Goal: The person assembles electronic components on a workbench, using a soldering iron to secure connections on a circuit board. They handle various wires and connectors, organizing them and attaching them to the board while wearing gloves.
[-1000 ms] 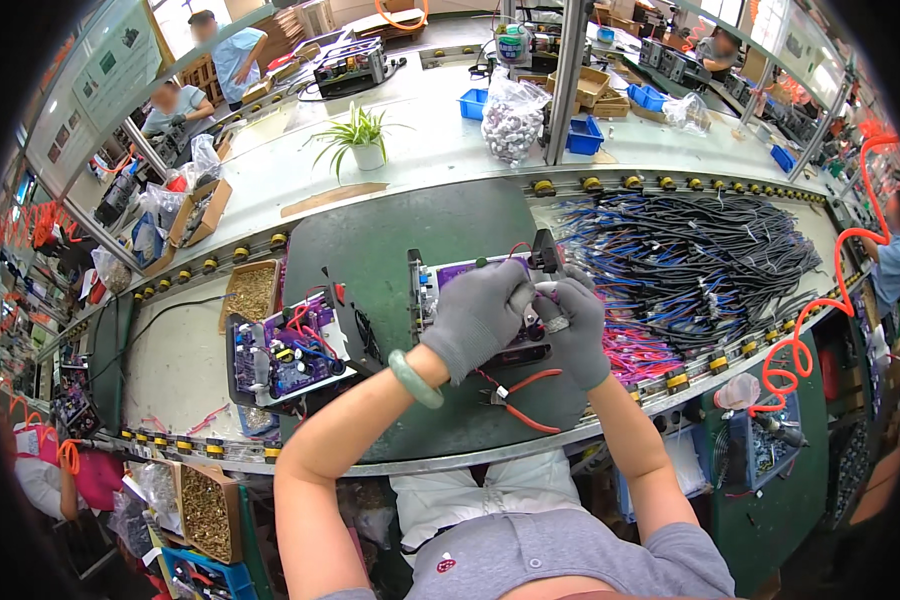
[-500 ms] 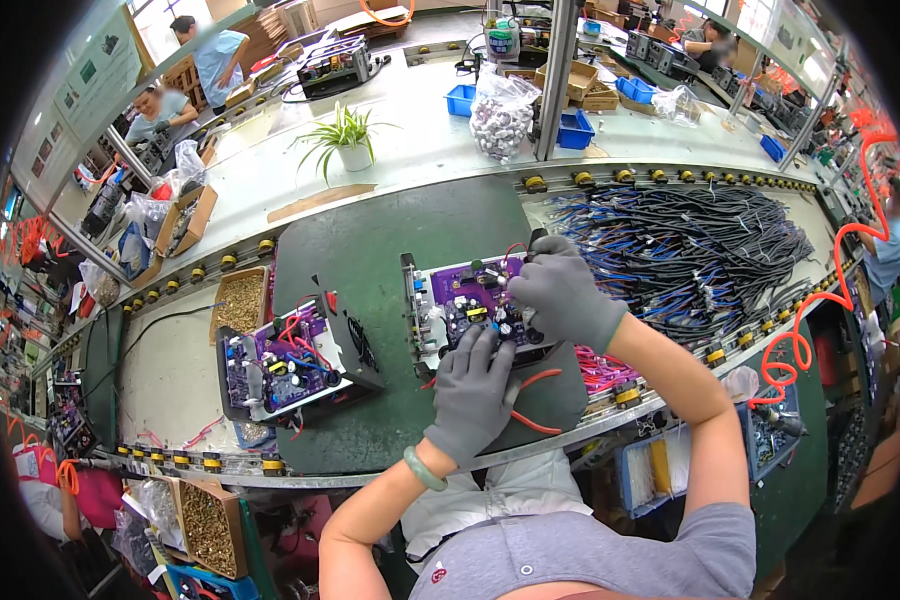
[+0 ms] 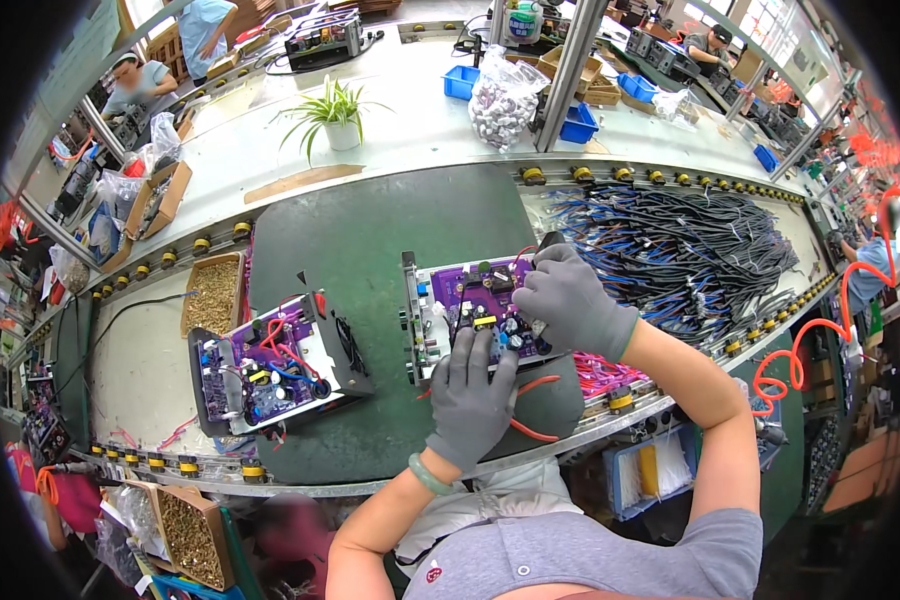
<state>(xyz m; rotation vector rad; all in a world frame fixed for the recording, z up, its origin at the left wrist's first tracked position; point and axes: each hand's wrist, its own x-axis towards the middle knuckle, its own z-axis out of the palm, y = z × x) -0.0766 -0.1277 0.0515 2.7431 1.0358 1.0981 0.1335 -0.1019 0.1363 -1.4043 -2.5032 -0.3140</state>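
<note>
A purple circuit board point(image 3: 460, 284) in an open metal case lies before me on the green mat point(image 3: 370, 215). My left hand point(image 3: 470, 395), in a grey glove, rests with its fingers stretched over the board's near edge. My right hand point(image 3: 573, 303), gloved too, is closed at the board's right side; whatever its curled fingers hold is hidden. Orange-handled pliers point(image 3: 533, 431) lie on the mat beside my left hand, their jaws out of sight under it. To the left sits a second open case with a purple board point(image 3: 275, 375) and red and blue wires.
Bundled black and blue cables point(image 3: 690, 250) cover the line at the right, with pink wires point(image 3: 610, 370) nearer me. A carton of small brass-coloured parts point(image 3: 213, 295) stands left. Beyond are a potted plant point(image 3: 342, 133) and a bag of parts point(image 3: 503, 105). An orange coiled hose point(image 3: 800, 350) hangs right.
The whole view has shifted slightly. My right hand stays closed at the board's right side, and my left hand still lies over its near edge.
</note>
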